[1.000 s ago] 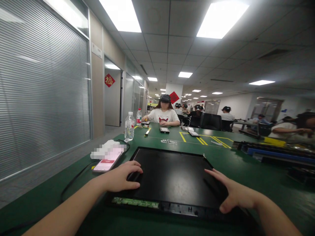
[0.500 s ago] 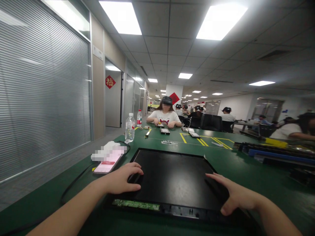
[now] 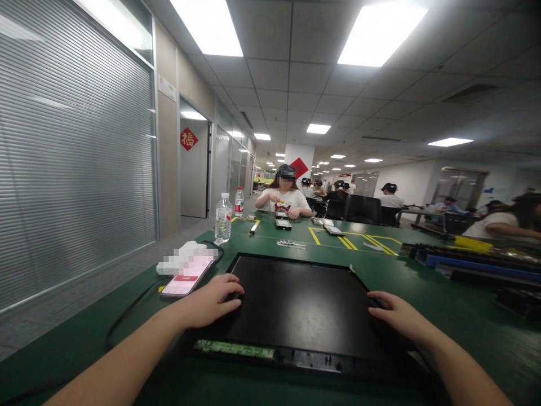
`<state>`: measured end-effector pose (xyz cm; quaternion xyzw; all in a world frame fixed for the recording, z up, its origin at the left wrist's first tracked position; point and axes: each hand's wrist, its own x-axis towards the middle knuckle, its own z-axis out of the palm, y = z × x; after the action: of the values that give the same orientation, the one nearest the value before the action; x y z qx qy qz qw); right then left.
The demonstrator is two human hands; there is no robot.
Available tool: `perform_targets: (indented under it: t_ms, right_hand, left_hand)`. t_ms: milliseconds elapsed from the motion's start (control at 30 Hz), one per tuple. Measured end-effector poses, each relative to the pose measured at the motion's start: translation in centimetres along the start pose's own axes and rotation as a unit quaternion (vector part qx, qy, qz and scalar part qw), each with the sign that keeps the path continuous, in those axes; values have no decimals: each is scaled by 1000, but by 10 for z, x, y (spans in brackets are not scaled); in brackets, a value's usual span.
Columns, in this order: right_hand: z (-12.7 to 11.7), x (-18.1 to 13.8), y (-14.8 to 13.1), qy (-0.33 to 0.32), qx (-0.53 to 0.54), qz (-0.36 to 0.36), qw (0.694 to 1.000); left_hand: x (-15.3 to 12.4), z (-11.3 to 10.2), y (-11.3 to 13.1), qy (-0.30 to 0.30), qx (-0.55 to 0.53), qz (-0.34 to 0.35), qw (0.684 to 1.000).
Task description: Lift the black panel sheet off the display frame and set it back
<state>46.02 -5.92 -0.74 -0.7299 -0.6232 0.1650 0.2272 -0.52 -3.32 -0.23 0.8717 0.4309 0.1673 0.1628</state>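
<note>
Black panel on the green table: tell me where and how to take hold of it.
Take the black panel by the middles of its left and right edges, coming in from both sides at once. It lies flat and wide on the green table, so opposite edges should balance it best. I'd avoid the near edge, where a bare circuit board shows.

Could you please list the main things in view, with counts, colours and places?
Panel: one, black, between the hands
Circuit board: one, green, panel's near edge
Table: one, green, foreground
Phone: one, pink screen, left
Bottles: two, clear, beyond phone
Small devices: several, black and silver, far tabletop
Equipment: count unclear, black, blue, yellow, right
Co-worker: one, white shirt, opposite
Other people: several, mixed clothing, behind
Signs: two, red, background
Lights: several, white, ceiling
Left hand: one, bare, panel's left edge
Right hand: one, bare, panel's right edge
</note>
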Motion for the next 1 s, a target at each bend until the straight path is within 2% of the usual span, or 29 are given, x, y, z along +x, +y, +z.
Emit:
perform_targets:
  t_ms: [133, 267, 533, 767, 867, 1000]
  right_hand:
    - [2, 0, 3, 3, -17, -15, 1000]
    - [5, 1, 0, 6, -46, -27, 999]
    - [7, 2, -2, 13, -87, -33, 996]
    - [8, 3, -2, 20, -94, -34, 995]
    - [7, 3, -2, 13, -91, -27, 995]
    - [5, 2, -2, 4, -95, -17, 995]
  left_hand:
    - [4, 5, -13, 70, 63, -78, 993]
    - [3, 5, -17, 74, 67, -115, 988]
    - [-1, -4, -7, 73, -8, -181, 981]
    - [1, -5, -11, 138, -123, -182, 966]
    - [4, -3, -11, 148, -272, -176, 934]
    - [10, -1, -3, 172, -482, -173, 841]
